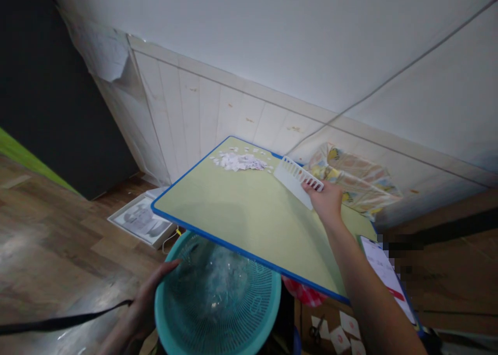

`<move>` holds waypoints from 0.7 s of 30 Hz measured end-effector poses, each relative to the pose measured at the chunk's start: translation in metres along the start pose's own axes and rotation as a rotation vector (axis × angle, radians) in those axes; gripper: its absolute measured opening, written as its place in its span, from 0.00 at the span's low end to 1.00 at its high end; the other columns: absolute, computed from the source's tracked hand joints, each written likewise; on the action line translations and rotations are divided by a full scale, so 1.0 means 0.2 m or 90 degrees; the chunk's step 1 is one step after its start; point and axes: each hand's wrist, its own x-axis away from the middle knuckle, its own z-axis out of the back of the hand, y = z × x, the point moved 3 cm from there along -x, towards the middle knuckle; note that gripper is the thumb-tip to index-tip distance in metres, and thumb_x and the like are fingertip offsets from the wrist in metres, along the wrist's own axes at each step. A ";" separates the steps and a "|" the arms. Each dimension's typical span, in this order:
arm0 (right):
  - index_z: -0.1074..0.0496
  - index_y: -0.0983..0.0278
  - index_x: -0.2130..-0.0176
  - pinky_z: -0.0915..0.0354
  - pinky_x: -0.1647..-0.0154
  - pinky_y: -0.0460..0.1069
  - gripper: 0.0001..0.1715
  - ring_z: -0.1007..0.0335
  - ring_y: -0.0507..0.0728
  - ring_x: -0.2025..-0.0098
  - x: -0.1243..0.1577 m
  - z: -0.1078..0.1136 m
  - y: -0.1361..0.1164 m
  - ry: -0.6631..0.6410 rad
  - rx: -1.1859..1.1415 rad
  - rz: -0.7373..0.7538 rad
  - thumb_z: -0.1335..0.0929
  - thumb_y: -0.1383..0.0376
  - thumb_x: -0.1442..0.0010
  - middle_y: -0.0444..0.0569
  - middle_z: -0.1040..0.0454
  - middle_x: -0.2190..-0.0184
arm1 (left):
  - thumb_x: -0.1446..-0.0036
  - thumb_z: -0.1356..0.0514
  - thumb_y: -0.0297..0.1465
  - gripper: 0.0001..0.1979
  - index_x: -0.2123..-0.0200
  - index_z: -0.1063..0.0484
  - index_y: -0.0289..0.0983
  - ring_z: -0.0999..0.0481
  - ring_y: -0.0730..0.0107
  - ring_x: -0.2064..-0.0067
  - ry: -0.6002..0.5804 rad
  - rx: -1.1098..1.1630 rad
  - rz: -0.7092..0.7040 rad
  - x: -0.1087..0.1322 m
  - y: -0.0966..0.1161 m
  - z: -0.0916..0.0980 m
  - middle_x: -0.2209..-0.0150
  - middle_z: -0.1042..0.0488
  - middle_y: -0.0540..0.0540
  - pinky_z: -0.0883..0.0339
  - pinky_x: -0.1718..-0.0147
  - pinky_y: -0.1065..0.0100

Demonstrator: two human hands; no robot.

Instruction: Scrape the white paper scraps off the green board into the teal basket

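My right hand (pixel 326 199) grips a flat white plastic piece with a row of slots along its top edge (pixel 293 181). The piece is tilted, its lower edge close to the yellow-green tabletop (pixel 233 204); whether it touches cannot be seen. Left of it, toward the far corner, lies a heap of small white paper scraps (pixel 240 161), with loose bits around it. My left hand (pixel 157 282) holds the left rim of a turquoise plastic basket (pixel 268 313), whose mouth lies below the table's near blue edge. Something clear and crumpled, like plastic film (pixel 221 277), shows inside the basket.
A patterned plastic sheet (pixel 350 173) lies between table and wall. At the table's right end is a tablet or phone (pixel 385 272). Scissors (pixel 316 331) and printed cards (pixel 340 339) lie below at the right. An open white box (pixel 142 217) sits on the floor.
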 end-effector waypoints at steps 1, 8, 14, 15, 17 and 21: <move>0.20 0.68 0.68 0.43 0.78 0.48 0.20 0.32 0.56 0.78 0.00 -0.01 0.00 -0.004 -0.005 -0.008 0.30 0.54 0.50 0.48 0.25 0.81 | 0.44 0.38 0.28 0.10 0.60 0.29 0.26 0.23 0.53 0.67 0.001 -0.008 -0.001 0.00 0.00 -0.01 0.66 0.24 0.34 0.27 0.67 0.59; 0.20 0.66 0.67 0.45 0.75 0.47 0.18 0.34 0.55 0.77 -0.01 -0.13 -0.12 -0.076 -0.022 0.038 0.32 0.55 0.48 0.45 0.26 0.80 | 0.41 0.40 0.30 0.11 0.57 0.33 0.29 0.23 0.59 0.70 0.016 -0.021 0.005 0.04 0.00 -0.06 0.70 0.24 0.40 0.27 0.68 0.64; 0.19 0.67 0.67 0.46 0.76 0.47 0.19 0.34 0.55 0.77 -0.04 -0.25 -0.17 -0.109 -0.060 0.050 0.31 0.55 0.48 0.46 0.26 0.81 | 0.40 0.41 0.32 0.26 0.42 0.40 0.25 0.23 0.60 0.67 0.024 -0.041 -0.001 0.04 0.01 -0.07 0.67 0.23 0.41 0.27 0.65 0.66; 0.19 0.67 0.67 0.46 0.76 0.47 0.19 0.35 0.54 0.78 -0.05 -0.26 -0.17 -0.116 -0.069 0.054 0.31 0.54 0.48 0.46 0.26 0.80 | 0.40 0.41 0.32 0.27 0.41 0.41 0.25 0.23 0.60 0.68 0.023 -0.040 0.002 0.04 0.01 -0.07 0.68 0.23 0.41 0.27 0.66 0.67; 0.19 0.67 0.67 0.46 0.76 0.47 0.19 0.36 0.54 0.78 -0.05 -0.28 -0.18 -0.130 -0.085 0.064 0.31 0.54 0.48 0.46 0.26 0.81 | 0.42 0.40 0.33 0.30 0.40 0.42 0.24 0.24 0.61 0.70 0.021 -0.027 0.012 0.04 0.00 -0.08 0.69 0.23 0.42 0.28 0.66 0.67; 0.20 0.67 0.70 0.48 0.77 0.46 0.17 0.38 0.53 0.79 -0.07 -0.31 -0.21 -0.157 -0.110 0.092 0.30 0.55 0.48 0.45 0.28 0.82 | 0.43 0.40 0.33 0.33 0.38 0.44 0.23 0.24 0.60 0.70 0.017 0.003 0.034 0.04 0.00 -0.08 0.70 0.23 0.43 0.27 0.66 0.65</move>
